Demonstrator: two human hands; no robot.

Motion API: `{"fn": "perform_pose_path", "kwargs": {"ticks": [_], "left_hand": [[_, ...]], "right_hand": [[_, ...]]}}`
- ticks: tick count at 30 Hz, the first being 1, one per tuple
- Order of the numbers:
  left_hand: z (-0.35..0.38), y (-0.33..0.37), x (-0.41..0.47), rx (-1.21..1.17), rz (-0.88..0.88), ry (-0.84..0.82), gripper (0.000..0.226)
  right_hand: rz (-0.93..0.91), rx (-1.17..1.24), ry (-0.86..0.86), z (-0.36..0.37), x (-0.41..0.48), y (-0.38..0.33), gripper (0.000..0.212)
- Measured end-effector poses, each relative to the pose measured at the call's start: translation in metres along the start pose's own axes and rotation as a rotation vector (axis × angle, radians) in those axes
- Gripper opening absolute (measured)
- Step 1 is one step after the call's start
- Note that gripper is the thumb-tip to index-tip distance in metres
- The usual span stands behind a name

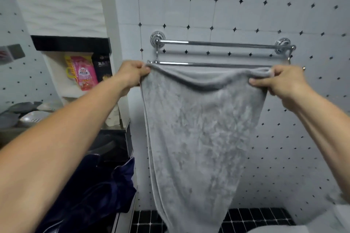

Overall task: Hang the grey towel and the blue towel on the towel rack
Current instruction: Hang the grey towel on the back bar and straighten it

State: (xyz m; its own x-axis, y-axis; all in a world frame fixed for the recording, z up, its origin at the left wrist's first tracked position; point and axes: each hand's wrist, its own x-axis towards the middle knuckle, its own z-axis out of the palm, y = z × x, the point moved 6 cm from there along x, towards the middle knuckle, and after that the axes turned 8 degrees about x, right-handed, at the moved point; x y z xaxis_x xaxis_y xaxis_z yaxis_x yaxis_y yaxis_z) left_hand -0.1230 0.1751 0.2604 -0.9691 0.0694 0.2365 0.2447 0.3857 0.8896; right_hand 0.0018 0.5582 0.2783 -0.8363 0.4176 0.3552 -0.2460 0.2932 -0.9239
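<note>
The grey towel [197, 128] hangs long and loose in front of the tiled wall, spread between my two hands. My left hand [130, 75] pinches its top left corner, and my right hand [284, 81] pinches its top right corner. The towel's top edge sags just below the lower bar of the chrome towel rack [214, 43], which has two bars and is bare. I cannot tell whether the towel touches the lower bar. The dark blue towel [94, 193] lies crumpled at the lower left, beneath my left forearm.
A wall niche at the left holds a pink packet [83, 72] and a dark box [102, 66]. A counter with grey items [20, 113] sits at the far left. Black floor tiles [251, 217] run along the bottom, and a white fixture [325, 223] fills the lower right corner.
</note>
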Motion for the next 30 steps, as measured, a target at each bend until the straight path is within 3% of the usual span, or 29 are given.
{"fn": "perform_pose_path", "kwargs": {"ticks": [6,10,13,17,23,30], "left_hand": [[0.007,-0.011,-0.001,-0.034,-0.045,-0.021,0.023],[0.007,-0.01,0.0,0.051,-0.043,-0.051,0.018],[0.007,-0.01,0.001,0.101,-0.041,-0.046,0.012],[0.009,-0.012,0.005,0.127,-0.056,-0.015,0.021],[0.016,-0.008,0.001,0.053,-0.127,-0.082,0.009],[0.022,-0.009,0.002,-0.052,-0.164,-0.051,0.005]], "right_hand": [[0.093,0.11,0.053,-0.009,0.007,0.023,0.042],[0.179,0.241,0.061,-0.013,0.008,0.034,0.014],[0.251,0.364,0.06,-0.012,0.008,0.041,0.013],[0.297,0.433,0.026,-0.005,0.013,0.045,0.013],[0.247,0.372,-0.001,-0.002,0.023,0.048,0.006],[0.219,0.32,-0.006,-0.001,0.033,0.056,0.006]]}}
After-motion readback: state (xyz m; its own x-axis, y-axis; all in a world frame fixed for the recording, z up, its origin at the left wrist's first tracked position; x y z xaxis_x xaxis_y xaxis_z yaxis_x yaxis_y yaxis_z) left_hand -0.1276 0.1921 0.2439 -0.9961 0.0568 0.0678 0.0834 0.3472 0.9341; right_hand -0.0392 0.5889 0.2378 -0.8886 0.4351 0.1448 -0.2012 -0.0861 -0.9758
